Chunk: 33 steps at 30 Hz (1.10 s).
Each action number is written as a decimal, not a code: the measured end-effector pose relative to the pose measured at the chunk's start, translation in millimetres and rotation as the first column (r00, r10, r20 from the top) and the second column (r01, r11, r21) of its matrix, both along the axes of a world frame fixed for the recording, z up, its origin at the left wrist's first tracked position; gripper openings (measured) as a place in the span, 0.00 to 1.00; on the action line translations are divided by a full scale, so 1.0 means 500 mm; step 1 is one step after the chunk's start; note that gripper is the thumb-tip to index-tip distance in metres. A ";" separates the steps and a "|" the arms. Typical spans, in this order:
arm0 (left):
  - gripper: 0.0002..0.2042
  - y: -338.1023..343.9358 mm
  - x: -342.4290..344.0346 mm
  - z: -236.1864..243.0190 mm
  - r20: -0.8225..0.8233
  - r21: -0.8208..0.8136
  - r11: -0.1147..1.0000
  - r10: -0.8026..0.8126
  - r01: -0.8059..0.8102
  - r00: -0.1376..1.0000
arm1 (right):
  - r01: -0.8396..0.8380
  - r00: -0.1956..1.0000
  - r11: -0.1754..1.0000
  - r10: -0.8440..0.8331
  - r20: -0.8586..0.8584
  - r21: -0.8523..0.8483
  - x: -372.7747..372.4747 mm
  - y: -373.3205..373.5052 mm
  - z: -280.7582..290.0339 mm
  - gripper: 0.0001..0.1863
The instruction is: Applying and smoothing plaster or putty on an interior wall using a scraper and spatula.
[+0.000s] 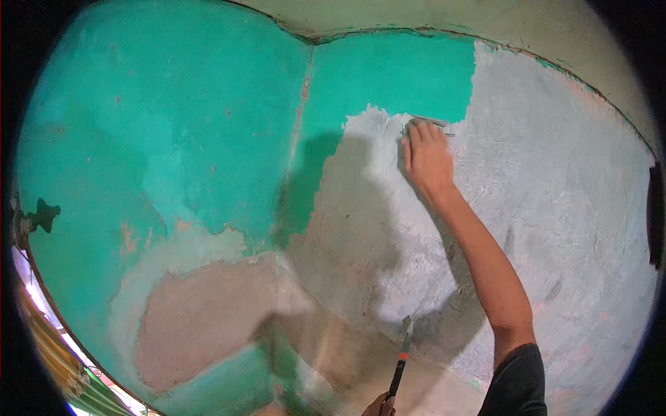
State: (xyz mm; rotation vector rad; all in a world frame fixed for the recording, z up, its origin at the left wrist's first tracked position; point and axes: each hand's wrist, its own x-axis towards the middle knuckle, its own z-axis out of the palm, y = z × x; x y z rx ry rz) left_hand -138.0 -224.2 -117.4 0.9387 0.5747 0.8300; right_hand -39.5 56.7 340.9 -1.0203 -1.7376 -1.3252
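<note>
My right hand (429, 158) is raised high against the wall, fingers closed on a flat, thin-edged scraper (431, 121). The scraper's edge lies at the border between the green paint (409, 76) and the pale grey-white coat (541, 173). Down at the lower edge, my left hand (378, 406) grips the black handle of a putty knife (400, 364). An orange band rings that handle, and the knife's narrow blade points up with some pale stuff on it. Most of my left hand is cut off by the picture's edge.
A wall corner (300, 118) runs down left of my right hand. Lower left, a bare brownish patch (201, 319) breaks the green paint. The ceiling (444, 15) meets the wall above. Striped cloth (66, 360) hangs by an opening at lower left. My shadow falls across the middle.
</note>
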 end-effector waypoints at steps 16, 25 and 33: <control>0.24 -0.013 -0.011 0.038 -0.048 -0.022 0.997 0.078 -0.079 0.996 | 0.073 0.978 0.993 -0.089 0.190 0.092 0.047 -0.047 -0.011 0.16; 0.25 -0.006 0.002 -0.030 -0.038 0.123 0.992 0.038 -0.033 0.999 | 0.081 0.997 0.976 -0.082 -0.007 0.204 0.037 -0.027 -0.035 0.17; 0.23 0.024 0.011 -0.095 0.581 -0.187 0.955 -0.082 0.231 0.810 | 0.084 0.975 0.996 -0.091 0.204 0.043 0.008 -0.008 -0.035 0.21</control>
